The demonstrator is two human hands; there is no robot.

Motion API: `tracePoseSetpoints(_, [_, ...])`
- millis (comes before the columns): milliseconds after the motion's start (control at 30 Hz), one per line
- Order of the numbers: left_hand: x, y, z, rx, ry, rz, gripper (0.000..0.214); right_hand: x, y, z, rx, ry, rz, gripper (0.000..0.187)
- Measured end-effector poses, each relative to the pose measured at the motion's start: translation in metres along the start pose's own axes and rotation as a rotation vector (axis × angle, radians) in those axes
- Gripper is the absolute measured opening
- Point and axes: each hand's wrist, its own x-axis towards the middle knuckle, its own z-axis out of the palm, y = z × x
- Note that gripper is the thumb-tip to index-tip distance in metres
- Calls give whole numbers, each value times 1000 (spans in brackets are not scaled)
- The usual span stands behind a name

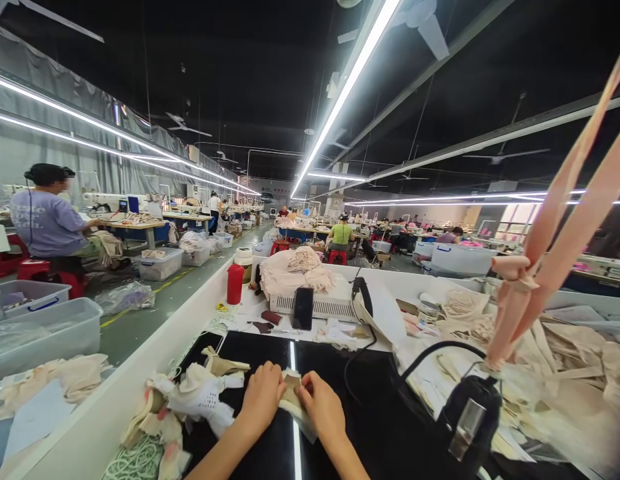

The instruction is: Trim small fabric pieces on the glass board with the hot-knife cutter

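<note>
Low over a glossy black work surface point(375, 420), both my hands are at a small beige and off-white fabric piece point(291, 393). My left hand point(263, 397) is closed on its left edge, with the fingertips curled out of sight. The thumb and fingers of my right hand point(323, 407) pinch its right side. A pale, thin strip shows under the piece, near my right hand. Just left of my left hand lies a heap of white and beige fabric pieces point(203, 393), with pale green cord point(135, 460) below it.
A black device point(473, 413) hangs from peach fabric straps point(520, 313) at right, near fabric heaps point(575, 360). Behind the black surface stand a phone point(303, 309), a vented white box point(335, 303) and a red cup point(235, 285). A co-worker point(47, 213) sits at far left.
</note>
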Motion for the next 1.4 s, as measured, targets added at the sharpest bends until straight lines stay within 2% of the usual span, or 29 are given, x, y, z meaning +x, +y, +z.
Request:
tracePoseSetpoints(133, [-2, -1, 11, 15, 24, -40, 26, 3, 4, 2, -117, 16, -10, 24])
tracePoseSetpoints(233, [-2, -2, 17, 1, 29, -50, 24, 7, 6, 2, -156, -13, -30, 29])
tracePoseSetpoints(500, [-7, -9, 22, -158, 55, -24, 21, 22, 12, 9, -132, -161, -90, 27])
tracePoseSetpoints(667, [-14, -10, 22, -257, 77, 22, 18, 30, 22, 15, -102, -193, -107, 37])
tracePoseSetpoints(767, [-18, -9, 19, -302, 89, 35, 18, 31, 28, 19, -109, -184, -142, 26])
tracePoseSetpoints(933, [-28, -6, 10, -357, 92, 84, 23, 20, 32, 21, -74, -38, -320, 7])
tracePoseSetpoints(1100, [-48, -8, -5, -358, 60, 152, 34, -5, 35, 7, 4, 130, -616, 21])
tracePoseSetpoints(1267, [-72, -7, -24, -320, -22, 291, 62, -39, 30, -15, 42, 302, -875, 29])
tracePoseSetpoints(1333, [-79, -3, -31, -300, -61, 337, 55, -50, 23, -24, 44, 365, -969, 32])
tracePoseSetpoints(1400, [-85, 2, -35, -286, -100, 369, 38, -60, 15, -33, 36, 414, -1049, 34])
